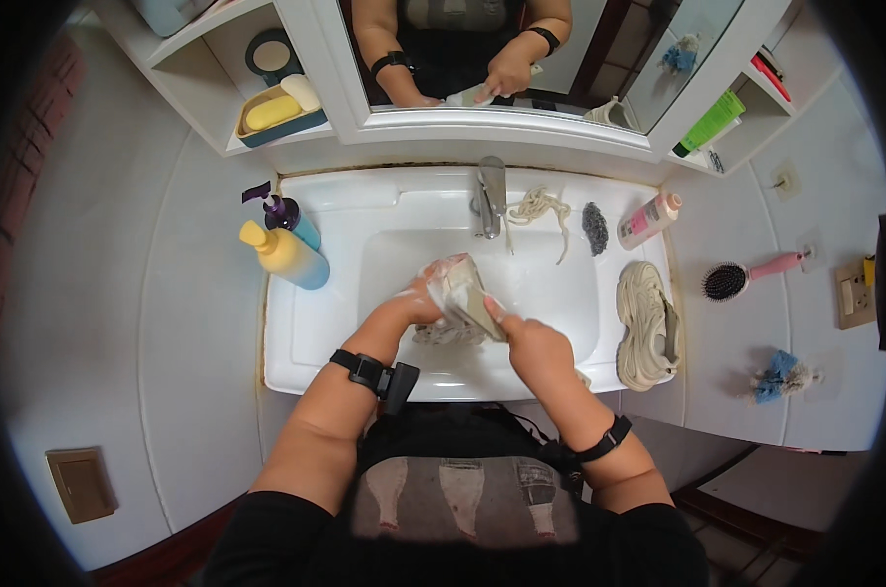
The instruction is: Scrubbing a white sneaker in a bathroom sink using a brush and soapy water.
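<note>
My left hand point(423, 296), wet and foamy, is closed on a soapy beige shoe point(474, 298) tilted over the sink basin point(560, 284). Suds coat the shoe's left side and hide part of my fingers. Against its right edge, my right hand point(539, 350) is closed round a pale-handled tool point(584, 378). The handle's end shows below that hand; its working end cannot be made out. A matching beige shoe point(646, 328) rests on the sink's right rim. Cream shoelaces point(541, 206) lie beside the tap point(490, 196).
A grey scouring pad point(594, 229) and a pink-labelled bottle point(648, 221) occupy the back right rim. Yellow-blue point(288, 256) and purple-topped point(291, 217) pump bottles stand at left. A hairbrush point(731, 281) hangs on the right wall. The mirror cabinet point(501, 125) overhangs the back.
</note>
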Available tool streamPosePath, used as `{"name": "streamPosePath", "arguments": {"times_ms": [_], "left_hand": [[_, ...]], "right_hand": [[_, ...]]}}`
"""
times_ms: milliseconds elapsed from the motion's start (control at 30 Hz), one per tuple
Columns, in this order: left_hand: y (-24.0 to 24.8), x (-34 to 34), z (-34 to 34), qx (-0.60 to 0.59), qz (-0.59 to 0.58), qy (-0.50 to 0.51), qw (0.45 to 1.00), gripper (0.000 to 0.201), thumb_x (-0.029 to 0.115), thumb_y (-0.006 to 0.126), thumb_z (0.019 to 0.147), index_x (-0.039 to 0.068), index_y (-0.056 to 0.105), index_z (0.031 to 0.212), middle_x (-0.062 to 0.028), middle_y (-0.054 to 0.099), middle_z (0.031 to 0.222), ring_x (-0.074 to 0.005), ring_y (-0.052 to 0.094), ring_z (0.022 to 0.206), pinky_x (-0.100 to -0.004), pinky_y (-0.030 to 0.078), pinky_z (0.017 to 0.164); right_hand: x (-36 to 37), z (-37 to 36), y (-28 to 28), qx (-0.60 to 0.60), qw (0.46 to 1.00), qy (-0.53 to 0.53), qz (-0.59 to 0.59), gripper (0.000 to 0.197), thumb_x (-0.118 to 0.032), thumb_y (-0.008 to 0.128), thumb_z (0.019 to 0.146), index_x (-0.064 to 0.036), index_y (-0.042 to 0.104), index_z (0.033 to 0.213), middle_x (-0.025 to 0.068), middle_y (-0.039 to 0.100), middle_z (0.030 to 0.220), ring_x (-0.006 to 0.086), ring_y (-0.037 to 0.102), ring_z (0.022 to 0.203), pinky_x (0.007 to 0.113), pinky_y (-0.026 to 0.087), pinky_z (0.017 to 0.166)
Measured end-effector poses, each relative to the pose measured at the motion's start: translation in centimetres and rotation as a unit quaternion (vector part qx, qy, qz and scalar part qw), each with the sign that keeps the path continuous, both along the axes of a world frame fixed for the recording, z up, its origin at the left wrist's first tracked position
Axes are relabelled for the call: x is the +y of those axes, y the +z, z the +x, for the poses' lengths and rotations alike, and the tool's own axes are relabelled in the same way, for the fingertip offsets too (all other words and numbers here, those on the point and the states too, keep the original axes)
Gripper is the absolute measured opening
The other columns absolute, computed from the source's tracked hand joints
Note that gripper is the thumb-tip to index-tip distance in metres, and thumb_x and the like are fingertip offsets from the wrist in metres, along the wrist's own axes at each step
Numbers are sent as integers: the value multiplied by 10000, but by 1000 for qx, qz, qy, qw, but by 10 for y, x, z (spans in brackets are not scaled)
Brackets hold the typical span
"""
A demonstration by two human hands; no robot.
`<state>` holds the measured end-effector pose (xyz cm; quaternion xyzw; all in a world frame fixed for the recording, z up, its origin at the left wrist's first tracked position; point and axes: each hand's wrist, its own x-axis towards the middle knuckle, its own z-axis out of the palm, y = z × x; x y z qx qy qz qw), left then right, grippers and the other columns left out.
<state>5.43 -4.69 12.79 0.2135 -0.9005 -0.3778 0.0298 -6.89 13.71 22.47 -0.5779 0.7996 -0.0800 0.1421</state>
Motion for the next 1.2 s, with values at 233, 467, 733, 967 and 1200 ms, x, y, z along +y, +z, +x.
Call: {"name": "streamPosePath", "arguments": {"times_ms": [233, 467, 733, 967, 1200], "left_hand": [[-3, 24, -14, -21, -34, -50, 998, 771, 404, 733, 628, 55, 442, 1250, -193, 474, 1247, -344, 452, 1155, -372, 356, 1000], [25, 10, -8, -82, 50, -55, 994, 888, 363, 795, 562, 104, 402, 1316, -164, 475, 1252, -326, 441, 1175, -358, 356, 1001], [37, 17, 6, -11, 69, -60, 996, 791, 368, 757, 609, 90, 424, 1271, -183, 463, 1255, -347, 446, 1157, -364, 357, 1000], [57, 7, 19, -132, 21, -73, 988, 851, 299, 797, 548, 134, 411, 1288, -136, 435, 1281, -328, 405, 1182, -380, 310, 1030], [19, 20, 65, -118, -183, -40, 975, 828, 280, 721, 623, 193, 349, 1358, -94, 252, 1431, -367, 126, 1337, -437, 163, 1103]], "right_hand": [[-33, -16, -5, 17, 997, -63, -28, 442, -143, 377, 899, -378, 486, 1257, 144, 612, 714, 311, 614, 649, 407, 481, 581], [-33, -23, -6, -42, 998, -43, -7, 440, -151, 392, 883, -372, 498, 1249, 163, 634, 796, 336, 619, 721, 413, 480, 633], [-11, -18, 2, -10, 999, -41, 11, 482, -121, 427, 853, -395, 498, 1243, 158, 606, 691, 339, 605, 642, 413, 476, 579], [-36, -26, -32, -117, 987, -102, 37, 406, -165, 357, 904, -330, 526, 1235, 179, 636, 916, 331, 615, 835, 398, 480, 721], [-30, -24, -49, -337, 933, -117, -34, 393, -300, 459, 917, -311, 445, 1310, 164, 611, 1078, 319, 591, 976, 348, 454, 828]]}}
